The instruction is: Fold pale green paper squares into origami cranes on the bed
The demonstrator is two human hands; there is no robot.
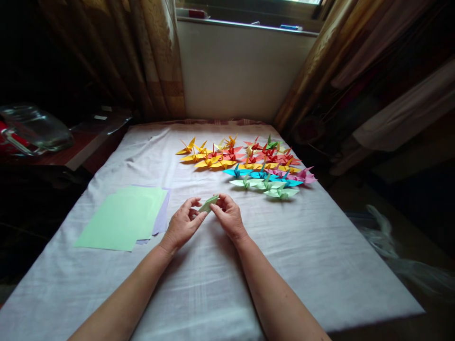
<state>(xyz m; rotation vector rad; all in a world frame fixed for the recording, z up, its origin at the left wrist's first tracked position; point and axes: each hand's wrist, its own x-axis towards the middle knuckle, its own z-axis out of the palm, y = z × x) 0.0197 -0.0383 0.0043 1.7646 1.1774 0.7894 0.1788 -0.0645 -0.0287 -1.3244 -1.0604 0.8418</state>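
A small piece of folded light green paper (207,204) is held between my two hands, a little above the cloth. My right hand (229,215) pinches its right end between thumb and fingers. My left hand (184,222) has its fingers curled about the left end, with the thumb against the lower edge. To the left lies a stack of flat light green sheets (117,218), with purple sheets (162,213) showing from under it. Beyond my hands stand several paper cranes in rows: light green (280,192), blue (237,171), pink (306,175), yellow (222,163), and red ones.
A white cloth (199,293) covers the table. At the left, a glass jar (35,128) lies on a dark red side table (81,147). Curtains (152,57) hang beside the window sill (245,23). Clear plastic bags (387,241) are at the right.
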